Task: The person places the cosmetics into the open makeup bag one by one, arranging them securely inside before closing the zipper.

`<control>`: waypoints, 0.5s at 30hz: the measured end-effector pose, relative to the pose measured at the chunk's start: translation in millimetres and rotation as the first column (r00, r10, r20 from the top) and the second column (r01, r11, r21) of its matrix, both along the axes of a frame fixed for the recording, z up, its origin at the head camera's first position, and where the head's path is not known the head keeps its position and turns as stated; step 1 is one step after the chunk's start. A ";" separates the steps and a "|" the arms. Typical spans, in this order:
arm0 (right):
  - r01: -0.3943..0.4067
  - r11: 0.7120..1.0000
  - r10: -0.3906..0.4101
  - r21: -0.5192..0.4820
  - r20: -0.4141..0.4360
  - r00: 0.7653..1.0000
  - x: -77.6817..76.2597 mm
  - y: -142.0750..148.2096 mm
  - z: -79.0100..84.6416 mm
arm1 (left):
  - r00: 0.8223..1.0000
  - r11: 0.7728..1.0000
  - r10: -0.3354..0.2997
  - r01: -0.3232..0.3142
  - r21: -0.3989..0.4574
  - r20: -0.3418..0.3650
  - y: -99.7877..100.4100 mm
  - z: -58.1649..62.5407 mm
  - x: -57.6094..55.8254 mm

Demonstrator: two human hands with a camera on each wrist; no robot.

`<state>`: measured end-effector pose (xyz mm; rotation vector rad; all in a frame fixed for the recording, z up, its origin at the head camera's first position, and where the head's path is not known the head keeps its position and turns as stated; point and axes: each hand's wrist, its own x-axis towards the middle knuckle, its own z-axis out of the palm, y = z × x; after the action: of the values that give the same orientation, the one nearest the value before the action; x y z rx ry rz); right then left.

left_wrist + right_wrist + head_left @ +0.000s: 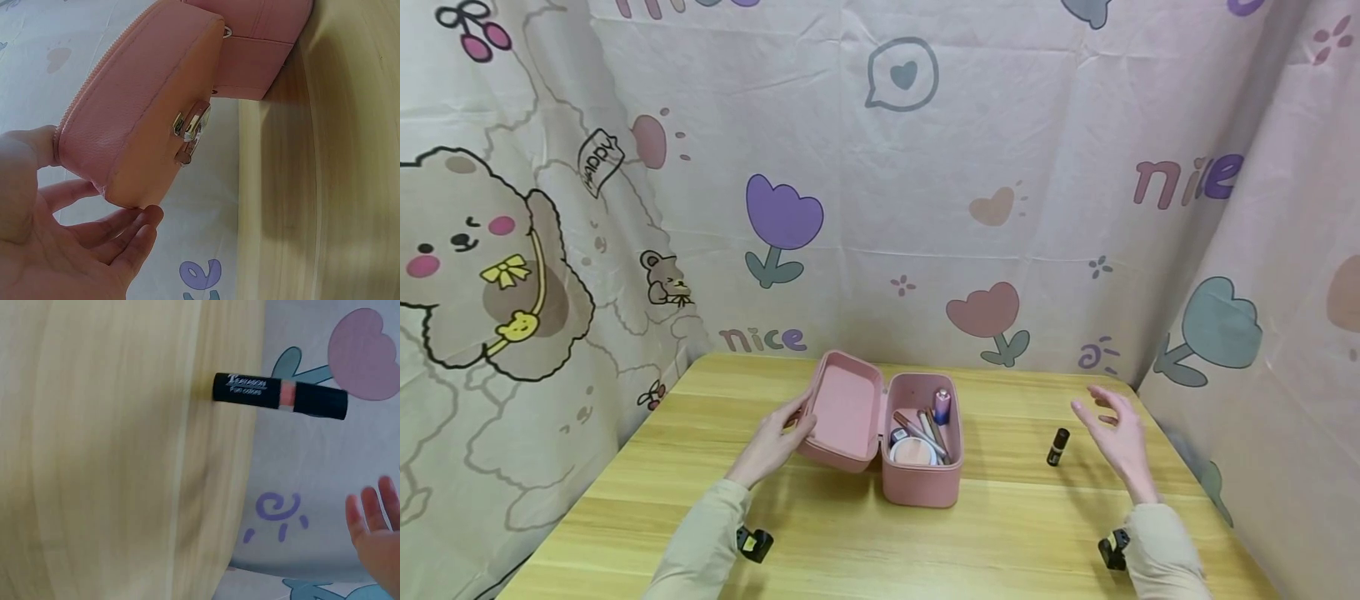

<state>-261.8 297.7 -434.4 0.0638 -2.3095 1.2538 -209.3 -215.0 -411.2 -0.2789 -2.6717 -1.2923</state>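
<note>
A pink cosmetic case [921, 487] stands on the table with its lid [847, 404] swung out to the left. My left hand [777, 440] grips the lid's outer edge, thumb at the zippered rim and fingers along the outside. In the left wrist view, a metal handle fitting [192, 130] shows on the lid's top. Inside the case lie a round powder compact [913, 452], several pencil-like sticks [925, 427] and a purple-blue tube [942, 407]. To the right, a black lipstick tube [247, 390] with a coral band stands upright. My right hand [1116, 433] hovers beside it, fingers spread, holding nothing.
The wooden table [1000, 533] reaches back to a printed cloth curtain [895, 225], which also hangs along both sides. Each wrist carries a small black camera, one at the left sleeve [700, 542] and one at the right sleeve [1161, 546].
</note>
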 end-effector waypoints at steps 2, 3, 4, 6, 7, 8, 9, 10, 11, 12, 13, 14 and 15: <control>-0.047 0.998 0.045 0.046 0.048 0.998 0.4 3.5 -1.7 | 1.000 1.000 -0.001 0.001 -0.002 0.000 0.0 0.1 0.1; -0.074 0.995 0.069 0.064 0.073 0.995 0.4 5.0 -2.7 | 1.000 1.000 -0.001 0.001 -0.004 0.000 0.0 0.1 0.2; -0.098 0.992 0.091 0.076 0.095 0.991 0.6 5.9 -3.6 | 1.000 1.000 -0.001 0.001 -0.005 0.000 0.0 0.2 0.4; -0.139 0.985 0.126 0.101 0.125 0.984 1.1 6.8 -6.1 | 1.000 1.000 -0.002 0.002 -0.009 0.000 0.1 0.2 0.7; -0.157 0.982 0.142 0.106 0.139 0.980 1.2 7.0 -7.6 | 1.000 1.000 -0.001 0.001 -0.010 0.001 0.0 0.2 0.8; -0.170 0.979 0.153 0.111 0.150 0.977 1.0 7.0 -9.4 | 1.000 1.000 0.000 0.000 -0.010 0.000 0.1 0.3 0.9; -0.178 0.977 0.160 0.114 0.153 0.975 0.8 6.8 -11.0 | 1.000 1.000 0.001 -0.001 -0.009 0.000 0.0 0.3 1.1; -0.185 0.976 0.166 0.117 0.156 0.974 0.8 6.7 -12.8 | 1.000 1.000 0.000 0.000 -0.009 -0.001 0.0 0.4 1.2; -0.190 0.974 0.170 0.123 0.162 0.972 0.9 6.8 -14.7 | 1.000 1.000 0.001 -0.001 -0.008 -0.002 0.0 0.3 1.2; -0.194 0.973 0.172 0.126 0.168 0.971 1.0 7.0 -16.6 | 1.000 1.000 0.001 -0.001 -0.009 -0.003 -0.1 0.3 1.2; -0.200 0.971 0.176 0.129 0.178 0.968 1.1 7.5 -18.3 | 1.000 1.000 0.001 -0.002 -0.008 -0.005 0.1 0.6 1.4; -0.202 0.970 0.176 0.135 0.187 0.967 1.2 7.9 -20.2 | 1.000 1.000 0.001 -0.001 -0.009 -0.007 0.1 0.6 1.4; -0.208 0.968 0.179 0.138 0.195 0.964 1.3 8.3 -22.0 | 1.000 1.000 0.002 -0.002 -0.008 -0.008 0.3 0.5 1.3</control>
<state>-260.6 306.0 -456.4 0.2456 -2.6104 1.2107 -208.0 -214.7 -410.7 -0.2814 -2.6708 -1.2771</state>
